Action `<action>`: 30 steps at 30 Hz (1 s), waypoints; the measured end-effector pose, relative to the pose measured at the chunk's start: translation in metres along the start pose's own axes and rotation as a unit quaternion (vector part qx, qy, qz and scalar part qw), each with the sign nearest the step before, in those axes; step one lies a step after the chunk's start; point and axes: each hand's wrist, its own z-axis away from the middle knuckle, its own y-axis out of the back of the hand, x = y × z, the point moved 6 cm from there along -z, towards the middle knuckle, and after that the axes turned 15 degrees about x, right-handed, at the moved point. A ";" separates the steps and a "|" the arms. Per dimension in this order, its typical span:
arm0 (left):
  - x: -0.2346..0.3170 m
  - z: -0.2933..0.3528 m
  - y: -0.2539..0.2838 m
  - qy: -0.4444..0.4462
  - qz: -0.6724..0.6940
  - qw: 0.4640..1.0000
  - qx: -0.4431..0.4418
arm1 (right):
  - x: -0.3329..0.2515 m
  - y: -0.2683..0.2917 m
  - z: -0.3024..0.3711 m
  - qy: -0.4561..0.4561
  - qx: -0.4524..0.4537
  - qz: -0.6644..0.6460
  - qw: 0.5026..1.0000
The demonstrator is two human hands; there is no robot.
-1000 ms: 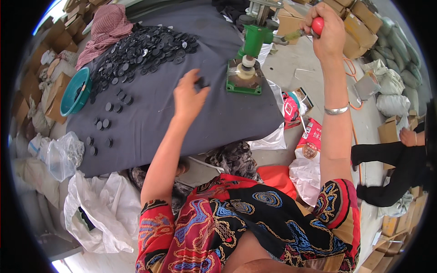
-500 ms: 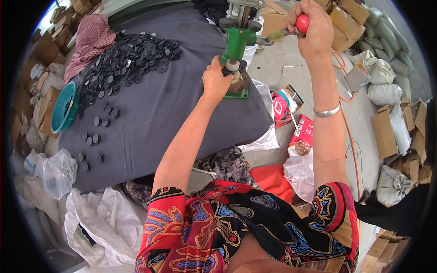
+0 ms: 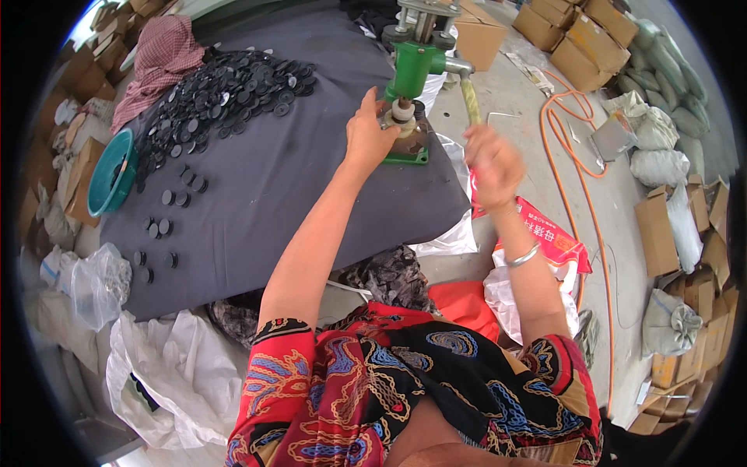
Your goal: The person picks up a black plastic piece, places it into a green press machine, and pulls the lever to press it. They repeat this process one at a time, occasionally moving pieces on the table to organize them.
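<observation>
A green hand press (image 3: 411, 70) stands at the right end of the dark-covered table (image 3: 257, 226). My left hand (image 3: 366, 136) lies against the left side of its lower die, thumb and index finger apart. A pale rounded punch (image 3: 402, 110) is just above the base, close to my fingertips. Whether a small piece sits under it, I cannot make out. My right hand (image 3: 495, 165), smeared by motion, is closed round the end of the press lever (image 3: 471, 101), which points down toward me. Its red knob is hidden in that hand.
Black round discs (image 3: 233, 97) are heaped at the far left, with several small stacks (image 3: 167, 227) nearer me. A teal basin (image 3: 113, 173) and a checked cloth (image 3: 166, 58) flank the heap. An orange hose (image 3: 587, 194), cartons (image 3: 590, 48) and sacks lie at right.
My right hand has swung the lever down and toward me from its raised position. My left hand has stayed at the press base.
</observation>
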 end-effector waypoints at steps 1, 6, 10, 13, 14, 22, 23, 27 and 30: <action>-0.001 0.005 0.018 0.001 0.000 1.000 0.006 | 0.000 -0.004 0.015 0.044 -0.018 0.021 0.999; 0.006 0.035 0.145 -0.069 -0.048 0.987 0.135 | 0.014 0.017 0.016 -0.042 -0.031 0.136 0.989; -0.019 0.074 0.273 -0.076 -0.269 0.918 0.283 | 0.002 0.016 -0.035 -0.093 0.004 -0.005 0.996; -0.048 0.113 0.368 -0.052 -0.446 0.823 0.347 | 0.007 0.003 -0.075 -0.158 0.015 -0.047 0.986; -0.054 0.120 0.389 -0.027 -0.487 0.799 0.352 | 0.012 0.001 -0.087 -0.194 0.020 -0.062 0.979; -0.100 0.123 0.412 0.036 -0.527 0.802 0.279 | 0.030 0.012 -0.131 -0.245 0.056 -0.037 0.967; -0.096 0.123 0.412 0.050 -0.511 0.809 0.285 | 0.034 0.016 -0.130 -0.245 0.075 -0.011 0.966; -0.080 0.095 0.355 0.028 -0.388 0.876 0.286 | 0.036 0.003 -0.139 -0.229 0.084 -0.054 0.968; -0.026 0.063 0.247 0.013 -0.206 0.960 0.190 | 0.033 -0.003 -0.146 -0.246 0.074 -0.028 0.966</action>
